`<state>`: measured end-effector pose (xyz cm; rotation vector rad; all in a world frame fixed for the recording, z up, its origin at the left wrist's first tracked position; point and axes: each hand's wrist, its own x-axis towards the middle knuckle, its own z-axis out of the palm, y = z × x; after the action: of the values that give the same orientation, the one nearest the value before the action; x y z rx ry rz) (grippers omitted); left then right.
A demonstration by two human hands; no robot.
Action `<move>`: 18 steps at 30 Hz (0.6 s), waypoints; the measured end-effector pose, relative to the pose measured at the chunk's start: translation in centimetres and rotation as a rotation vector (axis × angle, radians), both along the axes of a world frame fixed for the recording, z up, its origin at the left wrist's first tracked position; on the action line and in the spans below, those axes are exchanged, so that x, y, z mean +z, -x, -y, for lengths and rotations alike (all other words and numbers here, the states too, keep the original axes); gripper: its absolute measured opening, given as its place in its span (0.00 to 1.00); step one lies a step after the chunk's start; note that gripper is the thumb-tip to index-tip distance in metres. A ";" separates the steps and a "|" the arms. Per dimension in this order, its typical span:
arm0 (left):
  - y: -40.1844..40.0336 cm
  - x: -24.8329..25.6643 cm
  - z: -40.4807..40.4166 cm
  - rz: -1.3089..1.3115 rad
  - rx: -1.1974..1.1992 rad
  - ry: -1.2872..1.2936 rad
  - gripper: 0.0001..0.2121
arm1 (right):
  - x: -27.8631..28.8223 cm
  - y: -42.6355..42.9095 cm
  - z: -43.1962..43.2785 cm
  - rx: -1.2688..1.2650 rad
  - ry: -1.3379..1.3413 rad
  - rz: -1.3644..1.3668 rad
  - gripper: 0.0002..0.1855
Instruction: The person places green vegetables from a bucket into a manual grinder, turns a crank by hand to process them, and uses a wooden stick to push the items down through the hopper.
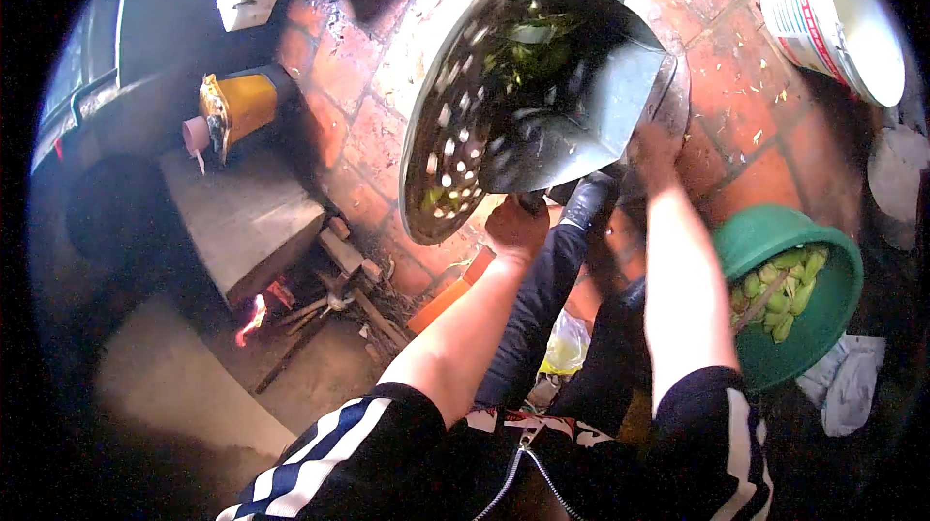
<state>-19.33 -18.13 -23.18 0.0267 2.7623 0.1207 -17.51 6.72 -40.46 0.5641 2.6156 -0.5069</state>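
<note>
A large, dark, shiny metal vessel [538, 158] is tipped on its side before me, its wide mouth towards me. Light spots that could be holes or reflections dot its left wall, and something green shows dimly inside. A grey metal sheet or panel [625, 96] lies against its right side; how it joins the vessel is unclear. My left hand [516, 227] is closed at the vessel's near lower edge, around what looks like a dark handle. On the right, my right hand [652, 154] grips the rim, its fingers partly hidden behind the edge.
At left, wood burns with a flame [251, 321] under a concrete hearth block [243, 216], beside loose sticks [370, 310]. A yellow container [251, 103] stands behind. To the right are a green basin [792, 223] holding green pieces and a white bucket [806, 20]. Red tiles [741, 100] cover the floor.
</note>
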 end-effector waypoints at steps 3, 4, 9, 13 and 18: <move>0.6 -0.2 4.3 -0.008 -0.067 0.082 0.11 | 7.4 -3.5 13.0 0.104 0.095 0.324 0.09; 0.2 -1.1 4.3 -0.089 -0.138 0.075 0.10 | 8.4 -6.0 14.3 -0.068 0.236 0.336 0.09; 0.6 -0.6 2.9 0.016 0.018 0.098 0.14 | 27.3 -8.9 15.5 -0.052 0.525 0.213 0.07; 1.2 1.0 1.9 0.083 0.124 0.096 0.18 | 37.5 -6.2 11.6 -0.012 0.640 0.053 0.07; 0.8 0.8 1.5 0.005 0.064 0.039 0.16 | 41.9 -1.7 6.2 0.256 0.130 -0.333 0.03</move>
<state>-20.10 -19.68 -22.37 -0.0718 2.7605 0.0837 -15.85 0.54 1.45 0.1039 2.8809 -0.7329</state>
